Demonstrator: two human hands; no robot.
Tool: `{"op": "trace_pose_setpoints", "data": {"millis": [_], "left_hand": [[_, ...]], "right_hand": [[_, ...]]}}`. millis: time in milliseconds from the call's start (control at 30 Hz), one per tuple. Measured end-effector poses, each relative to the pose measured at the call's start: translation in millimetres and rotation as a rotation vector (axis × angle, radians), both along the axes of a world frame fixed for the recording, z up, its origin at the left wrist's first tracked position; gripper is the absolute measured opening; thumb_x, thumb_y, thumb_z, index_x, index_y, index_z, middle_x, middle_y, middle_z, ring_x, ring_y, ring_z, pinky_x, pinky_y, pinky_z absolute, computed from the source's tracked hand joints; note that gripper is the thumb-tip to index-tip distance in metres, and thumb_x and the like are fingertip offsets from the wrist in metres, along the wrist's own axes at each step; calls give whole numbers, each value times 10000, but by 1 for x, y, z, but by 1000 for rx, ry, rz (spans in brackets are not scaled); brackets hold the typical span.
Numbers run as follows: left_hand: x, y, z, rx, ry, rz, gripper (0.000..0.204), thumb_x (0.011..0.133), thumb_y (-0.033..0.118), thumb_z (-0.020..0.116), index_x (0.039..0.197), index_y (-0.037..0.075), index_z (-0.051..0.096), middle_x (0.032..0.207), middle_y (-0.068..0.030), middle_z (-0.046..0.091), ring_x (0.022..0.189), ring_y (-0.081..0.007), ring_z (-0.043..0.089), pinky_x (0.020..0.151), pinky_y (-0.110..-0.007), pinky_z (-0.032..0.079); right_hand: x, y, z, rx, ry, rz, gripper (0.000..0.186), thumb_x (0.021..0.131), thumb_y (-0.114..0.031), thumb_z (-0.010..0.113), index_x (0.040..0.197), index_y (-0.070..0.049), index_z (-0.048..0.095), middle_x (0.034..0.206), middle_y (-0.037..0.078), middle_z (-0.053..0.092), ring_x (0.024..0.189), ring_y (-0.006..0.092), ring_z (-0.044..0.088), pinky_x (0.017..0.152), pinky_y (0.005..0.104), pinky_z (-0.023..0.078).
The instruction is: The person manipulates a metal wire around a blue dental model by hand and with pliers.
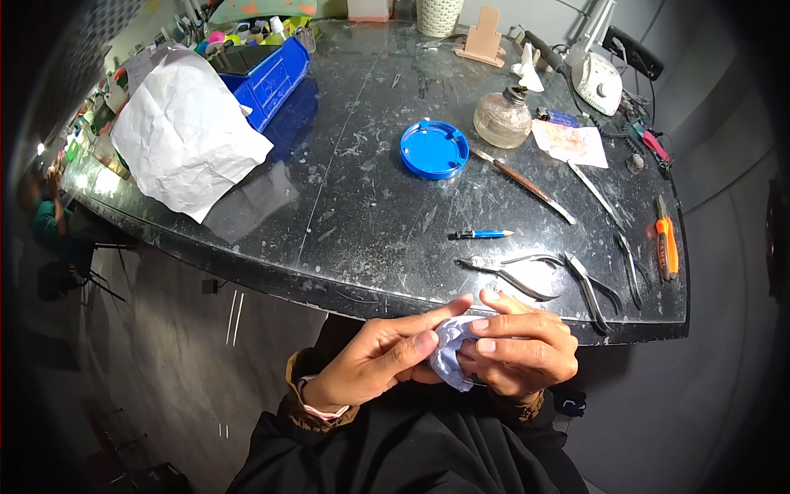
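Because the left hand (374, 362) and right hand (527, 350) curled around it, the pale blue mould (448, 362) was held at lower centre.
Both hands were partly closed on it, left thumb against one side, right fingertips on the other, seemingly to steady it without covering its face. Silver pliers (506, 270) lay just above on the table (354, 222), a blue pencil (485, 235) beyond, probably placed for easy reach.

Cast (448, 362): pale lavender-blue, curved, lumpy surface. Held between left grip (374, 358) and right grip (527, 352), touching both; left edge against left grip, right side partly covered by right grip, lower end showing between them. Exact tilt unclear.
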State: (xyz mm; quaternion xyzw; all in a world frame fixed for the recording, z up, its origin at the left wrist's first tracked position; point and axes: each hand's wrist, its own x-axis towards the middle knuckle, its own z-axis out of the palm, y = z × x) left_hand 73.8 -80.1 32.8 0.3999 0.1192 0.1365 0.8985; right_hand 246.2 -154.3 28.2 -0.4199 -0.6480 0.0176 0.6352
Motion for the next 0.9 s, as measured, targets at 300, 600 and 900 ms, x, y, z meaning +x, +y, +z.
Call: {"op": "trace_pose_setpoints", "data": {"millis": [300,600,900], "left_hand": [[0,1,2,-86,21,-52,506,975,259,366,1379,-23,250,1230,-152,496,1116,-191,520,938,-330,450],[2,0,-3,46,-10,-77,562,946,300,456,1367,-30,285,1148,-147,556,1076,-174,539,911,-289,440],[5,-2,-6,34,-28,-36,527,924,239,519,1322,-66,357,1252,-138,495,1152,-162,457,982,-297,349]], "right_hand": [[8,-7,11,-164,-96,-32,208,608,-22,716,809,-73,702,806,66,683,869,255,671,752,334,542],[12,-6,15,-188,-76,17,209,599,-32,694,806,-57,703,808,79,680,869,262,668,755,349,555],[17,-6,19,-193,-119,88,208,609,-56,695,816,-34,697,814,103,674,861,269,668,749,360,560]]}}
